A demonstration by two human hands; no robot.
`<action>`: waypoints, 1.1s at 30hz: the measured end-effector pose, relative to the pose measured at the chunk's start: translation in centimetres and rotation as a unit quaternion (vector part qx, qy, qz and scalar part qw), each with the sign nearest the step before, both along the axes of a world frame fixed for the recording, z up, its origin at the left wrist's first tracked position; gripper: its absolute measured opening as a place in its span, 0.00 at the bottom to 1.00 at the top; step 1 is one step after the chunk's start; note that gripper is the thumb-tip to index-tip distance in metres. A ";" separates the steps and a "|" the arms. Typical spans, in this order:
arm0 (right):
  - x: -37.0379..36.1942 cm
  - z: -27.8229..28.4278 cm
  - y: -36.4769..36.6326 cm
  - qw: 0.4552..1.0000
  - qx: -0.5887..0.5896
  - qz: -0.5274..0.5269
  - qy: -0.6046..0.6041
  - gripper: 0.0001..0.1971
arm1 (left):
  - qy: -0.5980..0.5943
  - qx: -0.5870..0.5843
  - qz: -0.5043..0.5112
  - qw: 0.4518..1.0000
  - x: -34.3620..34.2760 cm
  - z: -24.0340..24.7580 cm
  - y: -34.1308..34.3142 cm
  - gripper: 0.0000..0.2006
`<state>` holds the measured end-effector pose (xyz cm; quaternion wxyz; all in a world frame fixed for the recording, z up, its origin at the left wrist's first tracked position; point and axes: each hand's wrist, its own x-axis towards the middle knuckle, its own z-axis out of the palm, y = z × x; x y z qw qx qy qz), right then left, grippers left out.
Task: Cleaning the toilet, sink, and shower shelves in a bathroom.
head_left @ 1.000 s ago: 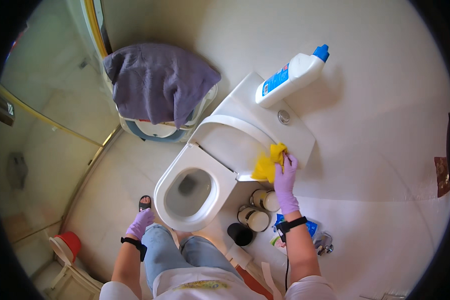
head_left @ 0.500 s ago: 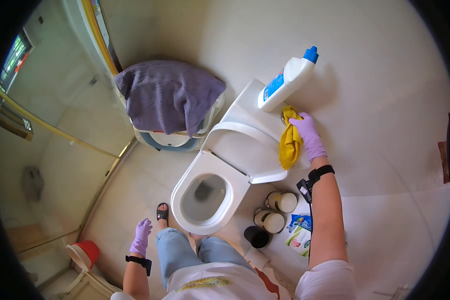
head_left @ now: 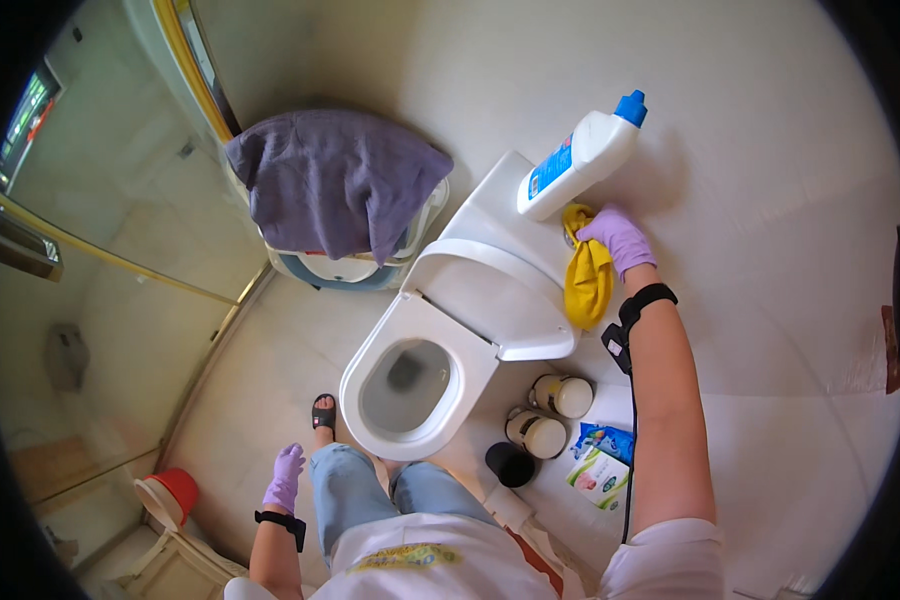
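My right hand (head_left: pixel 618 240), in a purple glove, grips a yellow cloth (head_left: pixel 588 285) at the right end of the toilet tank's lid (head_left: pixel 497 205). The cloth hangs down beside the raised toilet lid (head_left: pixel 490 290). Just beyond this hand, a white cleaner bottle (head_left: pixel 575 170) with a blue cap stands on the tank. My left hand (head_left: pixel 285 476), gloved in purple too, hangs low beside my leg, its fingers loosely bent and nothing visible in them. Between my hands is the white toilet (head_left: pixel 355 385), its seat down and its bowl uncovered.
A dark purple towel (head_left: pixel 340 185) covers a plastic basin (head_left: pixel 355 272) left of the tank. Two lidded canisters (head_left: pixel 538 435), a black cup (head_left: pixel 511 465) and packets (head_left: pixel 602 475) sit right of the toilet. Glass shower panels (head_left: pixel 110 240) and a red bucket (head_left: pixel 177 492) are on the left.
My right hand has shifted slightly on the tank, and the yellow cloth's hanging end has bunched and curled. The left hand stays hanging by my leg. The view has moved a little.
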<state>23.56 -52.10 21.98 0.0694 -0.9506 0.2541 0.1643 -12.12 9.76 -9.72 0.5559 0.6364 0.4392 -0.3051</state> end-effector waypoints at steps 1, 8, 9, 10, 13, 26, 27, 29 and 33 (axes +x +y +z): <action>-0.1 -0.3 -0.2 1.000 0.002 -0.001 -0.001 0.25 | -0.001 0.002 -0.001 1.000 0.7 0.1 -0.1 0.21; 0.1 -2.3 -2.3 0.986 0.157 -0.058 -0.013 0.25 | -0.050 0.039 -0.043 0.997 2.3 2.5 1.8 0.21; 0.3 -2.2 -3.2 0.989 0.139 -0.055 0.000 0.25 | -0.060 0.032 -0.027 0.997 2.4 2.7 1.7 0.22; 0.7 -2.1 -3.5 0.991 0.123 -0.051 0.010 0.25 | -0.073 0.026 -0.010 0.997 2.1 2.8 1.8 0.22; 1.5 -1.4 -1.4 0.996 0.069 -0.032 0.053 0.25 | -0.020 0.053 0.005 0.998 -0.7 3.0 3.8 0.22; 0.9 -0.3 -1.1 0.998 0.022 0.006 0.054 0.27 | 0.048 0.057 0.029 0.997 -7.7 2.6 5.2 0.19; 0.6 -0.8 -1.3 0.998 0.025 0.008 0.052 0.27 | 0.047 0.060 0.031 0.997 -7.8 2.3 5.6 0.19; -0.8 -2.0 -1.6 0.987 0.145 -0.045 -0.043 0.28 | 0.056 0.047 0.041 0.996 -8.2 1.9 6.6 0.20; -7.5 -4.1 -2.7 0.949 0.217 -0.048 -0.226 0.28 | 0.042 0.048 0.043 0.997 -8.7 2.0 7.0 0.21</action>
